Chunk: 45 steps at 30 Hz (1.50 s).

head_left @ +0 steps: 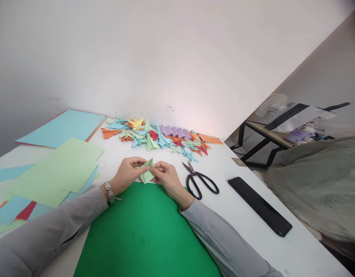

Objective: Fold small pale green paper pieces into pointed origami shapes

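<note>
A small light green folded paper (147, 176) is held up between both hands, just past the far edge of a large green sheet (145, 231). My left hand (127, 174) pinches its left side with thumb and fingers; a silver watch sits on that wrist. On the other side my right hand (169, 177) grips the paper's right edge, fingers curled. The folded piece has a pointed lower end and visible crease lines. Black-handled scissors (199, 179) lie partly open to the right of my right hand.
Behind the hands lies a pile of colourful folded paper pieces (151, 144) along the wall. Loose green sheets (62, 169) overlap blue ones at left, near a blue paper stack (64, 127). A long black case (260, 206) rests near the table's right edge.
</note>
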Tool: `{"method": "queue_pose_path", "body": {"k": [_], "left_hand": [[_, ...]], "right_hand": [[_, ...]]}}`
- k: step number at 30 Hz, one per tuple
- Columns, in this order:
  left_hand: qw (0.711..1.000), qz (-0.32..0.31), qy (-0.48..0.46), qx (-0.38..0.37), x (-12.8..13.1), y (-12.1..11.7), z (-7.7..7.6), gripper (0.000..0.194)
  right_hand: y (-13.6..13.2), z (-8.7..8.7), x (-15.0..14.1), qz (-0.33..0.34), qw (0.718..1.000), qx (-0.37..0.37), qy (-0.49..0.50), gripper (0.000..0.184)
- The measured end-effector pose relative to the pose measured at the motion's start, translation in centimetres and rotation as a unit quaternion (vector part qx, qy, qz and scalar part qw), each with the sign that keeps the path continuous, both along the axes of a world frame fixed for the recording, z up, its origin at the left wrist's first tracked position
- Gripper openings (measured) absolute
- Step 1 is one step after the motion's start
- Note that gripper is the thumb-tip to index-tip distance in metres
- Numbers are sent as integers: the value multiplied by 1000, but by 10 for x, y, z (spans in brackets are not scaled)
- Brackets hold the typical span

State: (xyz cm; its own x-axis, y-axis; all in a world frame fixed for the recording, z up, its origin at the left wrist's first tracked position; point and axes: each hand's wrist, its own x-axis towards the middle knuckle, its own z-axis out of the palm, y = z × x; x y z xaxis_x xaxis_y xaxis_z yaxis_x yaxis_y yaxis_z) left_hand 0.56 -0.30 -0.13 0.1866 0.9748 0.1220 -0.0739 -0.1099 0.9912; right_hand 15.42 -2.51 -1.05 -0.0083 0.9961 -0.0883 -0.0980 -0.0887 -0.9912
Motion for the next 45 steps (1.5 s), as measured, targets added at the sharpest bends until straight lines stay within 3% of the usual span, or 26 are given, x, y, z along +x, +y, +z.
{"method": "queue_pose_path", "body": {"k": [5, 11, 17, 22, 28, 38, 45], "left_hand": [[998, -53, 10, -20, 0, -1, 0, 28], [999, -40, -21, -24, 1, -1, 3, 29], [997, -64, 52, -2, 0, -2, 4, 30], [996, -73, 57, -5, 0, -1, 4, 38], [995, -40, 81, 39, -1, 0, 0, 52], [994, -43, 92, 42, -1, 1, 2, 40], [993, -46, 104, 39, 0, 3, -1, 44]], "right_hand": [[-1, -1, 3, 37, 999, 13, 12, 31], [0, -1, 3, 60, 998, 5, 9, 29], [-1, 0, 4, 69, 996, 39, -37, 28], [-4, 3, 4, 87, 995, 46, -31, 23], [-4, 1, 4, 109, 992, 53, -29, 22], [0, -3, 3, 94, 991, 77, -64, 30], [1, -4, 3, 101, 992, 62, -44, 28]]}}
